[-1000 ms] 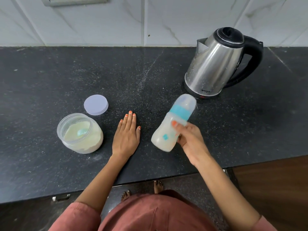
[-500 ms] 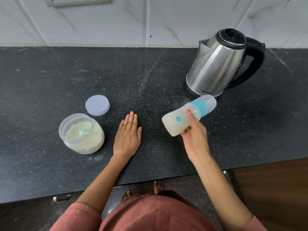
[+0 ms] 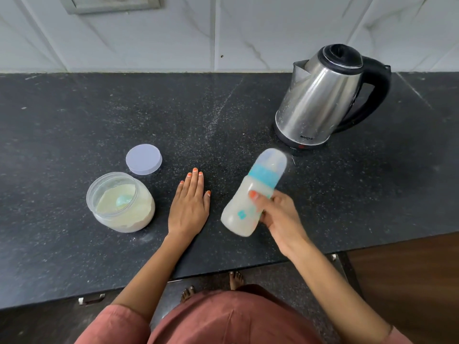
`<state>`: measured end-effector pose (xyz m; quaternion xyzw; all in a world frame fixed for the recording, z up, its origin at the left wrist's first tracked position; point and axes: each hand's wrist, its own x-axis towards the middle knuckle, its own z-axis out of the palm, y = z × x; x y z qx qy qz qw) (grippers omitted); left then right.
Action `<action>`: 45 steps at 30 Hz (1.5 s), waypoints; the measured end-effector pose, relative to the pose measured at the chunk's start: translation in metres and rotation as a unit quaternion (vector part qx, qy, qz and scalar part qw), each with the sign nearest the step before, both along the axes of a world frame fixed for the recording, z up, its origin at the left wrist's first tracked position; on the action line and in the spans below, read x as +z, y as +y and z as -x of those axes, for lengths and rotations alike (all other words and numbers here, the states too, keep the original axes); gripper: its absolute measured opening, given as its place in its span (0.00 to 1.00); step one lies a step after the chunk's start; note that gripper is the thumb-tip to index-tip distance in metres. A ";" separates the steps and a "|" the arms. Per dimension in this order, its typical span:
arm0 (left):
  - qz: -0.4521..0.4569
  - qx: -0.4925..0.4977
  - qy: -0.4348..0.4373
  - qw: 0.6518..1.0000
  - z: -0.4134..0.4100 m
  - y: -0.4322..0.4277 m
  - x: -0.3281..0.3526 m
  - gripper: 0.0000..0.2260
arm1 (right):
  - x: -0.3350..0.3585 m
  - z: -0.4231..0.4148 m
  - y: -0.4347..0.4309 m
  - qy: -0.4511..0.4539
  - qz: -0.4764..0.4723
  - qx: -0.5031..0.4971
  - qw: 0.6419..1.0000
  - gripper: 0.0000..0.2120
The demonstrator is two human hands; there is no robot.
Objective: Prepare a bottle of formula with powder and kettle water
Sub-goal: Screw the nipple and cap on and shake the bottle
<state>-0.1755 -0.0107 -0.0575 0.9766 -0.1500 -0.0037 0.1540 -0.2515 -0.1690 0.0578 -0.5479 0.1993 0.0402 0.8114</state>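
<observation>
View from above, looking down past a person's reddish garment (image 3: pixel 223 319) and bare toes to a black speckled counter (image 3: pixel 74 120). Nearest, the right hand (image 3: pixel 278 214) is wrapped around a capped baby bottle (image 3: pixel 242 204) of milky liquid, thumb across its front. It holds the bottle in the air, tilted, with its teal collar and clear cap pointing toward the kettle. The bottle looks blurred, which suggests it is being shaken to mix the formula. To its left, the left hand (image 3: pixel 190 207) lies flat on the counter with fingers straight and holds nothing, probably for balance. Further left stands an open jar of formula powder (image 3: pixel 121 214) with a teal scoop (image 3: pixel 123 200) resting inside. Its round lid (image 3: pixel 143 158) lies just behind it. Farthest away, at the right, a steel electric kettle (image 3: pixel 320 98) sits on its base with its lid closed, against a white tiled wall (image 3: pixel 248 33).
</observation>
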 end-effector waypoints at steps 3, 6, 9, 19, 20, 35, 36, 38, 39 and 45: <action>0.001 0.000 -0.005 1.000 0.001 0.000 0.000 0.23 | 0.000 -0.002 -0.005 -0.004 -0.025 -0.007 1.000 0.10; 0.002 -0.001 -0.005 1.000 0.001 0.000 0.001 0.23 | -0.001 -0.017 -0.010 -0.006 -0.157 -0.148 0.976 0.08; 0.003 -0.001 -0.003 1.000 0.001 0.000 0.001 0.23 | -0.003 -0.010 -0.001 0.007 -0.088 -0.086 0.992 0.06; 0.006 -0.002 -0.003 1.000 0.002 0.000 0.002 0.23 | -0.005 -0.017 -0.006 -0.014 -0.169 -0.122 0.978 0.09; 0.007 -0.002 -0.002 1.000 0.001 0.000 0.002 0.23 | -0.008 -0.012 -0.002 -0.008 -0.132 -0.074 0.988 0.11; 0.001 0.001 -0.009 1.000 -0.001 0.000 -0.002 0.24 | -0.005 0.006 0.008 0.039 -0.023 0.049 0.998 0.15; 0.005 0.002 -0.008 1.000 0.000 0.000 -0.002 0.23 | -0.004 0.003 0.005 0.034 -0.038 0.031 0.998 0.15; 0.007 0.002 -0.013 1.000 0.000 0.000 -0.002 0.24 | -0.001 -0.006 -0.003 0.025 -0.139 -0.041 0.989 0.15; 0.002 0.001 -0.014 1.000 0.000 0.000 -0.002 0.26 | 0.000 -0.010 -0.007 0.019 -0.179 -0.073 0.981 0.14; -0.001 0.000 -0.014 1.000 0.000 0.000 -0.003 0.31 | -0.002 -0.015 -0.017 -0.003 -0.278 -0.043 0.959 0.21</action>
